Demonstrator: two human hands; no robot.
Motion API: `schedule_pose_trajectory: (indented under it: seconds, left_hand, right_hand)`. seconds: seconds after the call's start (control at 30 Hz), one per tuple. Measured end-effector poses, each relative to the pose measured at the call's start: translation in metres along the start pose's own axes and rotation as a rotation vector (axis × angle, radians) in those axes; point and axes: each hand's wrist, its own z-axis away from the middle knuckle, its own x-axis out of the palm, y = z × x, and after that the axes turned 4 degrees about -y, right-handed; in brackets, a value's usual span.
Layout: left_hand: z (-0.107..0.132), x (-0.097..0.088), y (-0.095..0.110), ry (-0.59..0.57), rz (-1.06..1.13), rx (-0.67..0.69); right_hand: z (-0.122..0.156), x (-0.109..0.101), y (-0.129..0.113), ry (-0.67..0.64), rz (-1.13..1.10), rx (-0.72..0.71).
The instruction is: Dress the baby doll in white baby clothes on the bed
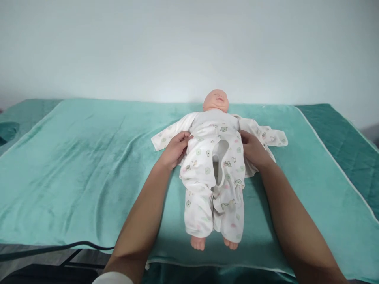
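The pants [204,157] on the doll [216,103] look soft, light and best held at the sides, where the left hand's [177,150] grip pinches them, while the right hand's [254,150] hidden fingertips leave its grip uncertain.

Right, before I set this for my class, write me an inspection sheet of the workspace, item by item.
Surface: light green cloth, wrinkled on the left; darker green quilted cover showing at right.
Job's things: doll face up, bare feet towards the person; printed trousers on its legs; white printed top, sleeves spread out.
Clutter: nothing seen around the doll.
Grippers: bare hands; left hand and right hand at opposite sides of the trousers; how firmly they hold cannot be told.
Cables: dark cord or strap at lower left.
Surroundings: pale wall behind; grey floor at lower left.
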Motion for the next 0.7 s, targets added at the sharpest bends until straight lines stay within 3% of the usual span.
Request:
schedule_pose_trajectory:
  seconds: [0.17,0.3,0.47,0.6,0.7]
  left_hand:
    - [-0.001,-0.003,-0.003,0.023,-0.259,0.067]
    - [0.001,-0.007,-0.001,0.053,-0.595,0.120]
    - [0.004,-0.005,0.007,0.079,-0.846,0.172]
    - [0.000,-0.003,0.003,0.219,-0.992,0.199]
    - [-0.005,0.000,-0.003,0.296,-0.966,0.180]
  right_hand:
    - [-0.001,0.003,0.000,0.065,0.020,0.038]
    - [-0.002,-0.004,0.001,0.116,0.254,0.051]
    - [-0.007,-0.007,0.005,0.180,0.564,0.065]
    - [-0.009,-0.005,0.006,0.229,0.687,0.046]
    - [-0.009,-0.004,0.004,0.173,0.701,0.005]
